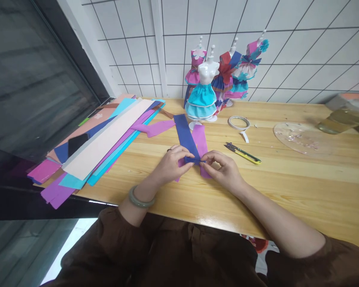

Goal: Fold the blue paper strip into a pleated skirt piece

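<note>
Blue strip (184,131) is lying right of the paper stack (113,135). Through the head view, I am pinching its pleated near end with left hand (174,162) and right hand (223,165), apparently accordion-folding; the next fold is probably requiring aligned edges.

Bright, even light sweeps the wooden table (302,207), and there's the glare, a pale shine at its front edge! Soft shadows gather beneath the left hand (172,165) and right hand (224,169), both reasonably crisp. Over left, the dark panel (32,59) sits dim, streaked with reflections; the brown clothing (179,255) sinks into darkness. Wide-angle stretch now: wall tiles (317,48) splay outward at right, where the cup (344,115) smears into blur.
</note>
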`<state>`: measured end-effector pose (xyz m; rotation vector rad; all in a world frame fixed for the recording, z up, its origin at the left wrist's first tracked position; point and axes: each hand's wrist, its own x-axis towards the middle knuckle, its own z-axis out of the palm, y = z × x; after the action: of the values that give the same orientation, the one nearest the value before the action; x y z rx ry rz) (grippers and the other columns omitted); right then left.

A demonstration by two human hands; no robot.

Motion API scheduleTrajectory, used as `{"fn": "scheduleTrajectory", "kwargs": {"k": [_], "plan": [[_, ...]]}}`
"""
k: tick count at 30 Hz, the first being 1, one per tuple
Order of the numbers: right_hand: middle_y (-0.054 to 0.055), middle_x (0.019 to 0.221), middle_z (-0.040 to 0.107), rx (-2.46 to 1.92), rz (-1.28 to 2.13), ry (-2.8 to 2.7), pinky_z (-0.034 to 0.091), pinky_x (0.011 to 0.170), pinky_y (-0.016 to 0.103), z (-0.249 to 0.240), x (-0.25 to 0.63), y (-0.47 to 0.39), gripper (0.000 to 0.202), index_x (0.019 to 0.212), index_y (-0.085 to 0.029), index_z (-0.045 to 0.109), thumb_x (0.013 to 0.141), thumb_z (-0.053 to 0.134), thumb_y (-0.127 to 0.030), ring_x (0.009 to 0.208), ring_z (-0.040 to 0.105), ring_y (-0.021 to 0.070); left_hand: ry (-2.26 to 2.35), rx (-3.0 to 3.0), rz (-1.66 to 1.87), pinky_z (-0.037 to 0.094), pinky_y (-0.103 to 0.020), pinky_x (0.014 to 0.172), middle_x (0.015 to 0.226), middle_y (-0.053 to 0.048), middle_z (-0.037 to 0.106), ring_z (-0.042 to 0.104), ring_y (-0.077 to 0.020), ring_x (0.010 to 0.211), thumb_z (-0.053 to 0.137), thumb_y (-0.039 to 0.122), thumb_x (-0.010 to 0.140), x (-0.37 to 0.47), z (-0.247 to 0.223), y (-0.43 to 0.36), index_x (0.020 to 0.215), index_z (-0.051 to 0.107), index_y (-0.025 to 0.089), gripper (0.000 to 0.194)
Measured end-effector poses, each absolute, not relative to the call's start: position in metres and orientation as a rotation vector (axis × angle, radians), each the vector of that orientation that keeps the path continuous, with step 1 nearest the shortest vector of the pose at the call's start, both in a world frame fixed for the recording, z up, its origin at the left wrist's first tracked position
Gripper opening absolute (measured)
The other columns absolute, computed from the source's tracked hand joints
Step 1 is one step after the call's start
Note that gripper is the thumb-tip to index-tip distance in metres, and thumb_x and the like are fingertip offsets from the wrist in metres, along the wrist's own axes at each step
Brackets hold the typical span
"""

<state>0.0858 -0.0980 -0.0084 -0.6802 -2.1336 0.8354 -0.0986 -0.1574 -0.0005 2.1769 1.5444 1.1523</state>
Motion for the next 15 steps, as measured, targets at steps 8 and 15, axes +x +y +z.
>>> {"fn": "scheduleTrajectory", "kwargs": {"k": [8,15], "plan": [[0.002,0.074,0.059,-0.668,0.846,-2.114,0.044,0.064,0.028,-0.0088,0.0870,-0.0968,0.012,0.087,-0.019,0.060,0.076,0.057,-0.020,0.065,0.053,0.0131,1.480,2.103,1.239,0.041,-0.034,0.080,0.081,-0.004,0.063,0.056,-0.0158,0.082,0.056,0.020,0.075,-0.1013,-0.0038,-0.1563,0.078,0.063,0.018,0.008],[0.004,0.079,0.056,-0.674,0.893,-2.170,0.045,0.064,0.029,-0.0078,0.0866,-0.0966,0.024,0.100,-0.020,0.059,0.076,0.058,-0.023,0.068,0.052,0.0139,1.461,2.102,1.285,0.044,-0.032,0.076,0.076,-0.004,0.064,0.057,-0.0154,0.079,0.057,0.018,0.074,-0.1014,-0.0086,-0.1550,0.075,0.063,0.017,0.007]]}}
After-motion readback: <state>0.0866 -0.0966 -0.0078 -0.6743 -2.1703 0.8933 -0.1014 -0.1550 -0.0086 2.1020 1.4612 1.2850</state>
